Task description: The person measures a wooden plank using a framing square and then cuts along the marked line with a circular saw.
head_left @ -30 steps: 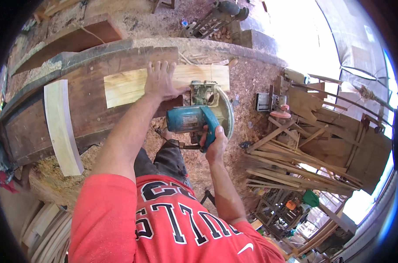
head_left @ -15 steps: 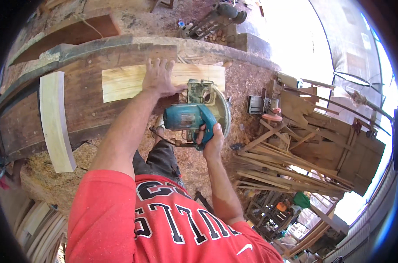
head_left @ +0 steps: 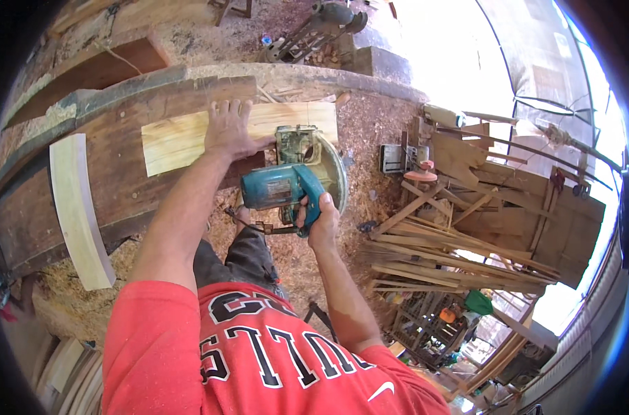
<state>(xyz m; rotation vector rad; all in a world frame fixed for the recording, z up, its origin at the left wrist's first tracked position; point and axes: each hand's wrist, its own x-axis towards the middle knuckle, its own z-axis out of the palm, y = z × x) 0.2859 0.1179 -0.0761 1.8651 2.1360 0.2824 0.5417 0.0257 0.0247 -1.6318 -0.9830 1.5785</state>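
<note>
A pale wooden board lies across the brown workbench, its right end sticking out past the bench top. My left hand rests on the board with its fingers spread toward the far edge. In my right hand is the rear handle of a teal circular saw, the fingers wrapped round it. The saw's metal base sits at the board's near edge, close to the left thumb. The round guard is on its right side; the blade itself is hidden. A dark cord runs off at the saw's near side.
A curved pale plank lies across the bench at left. Beyond is a large reddish timber piece. Stacked wood strips and a small sander-like tool with an orange disc are at right. Shavings cover the floor.
The whole scene has shifted a little to the left in view. My hands, the saw and the board keep nearly the same places relative to each other.
</note>
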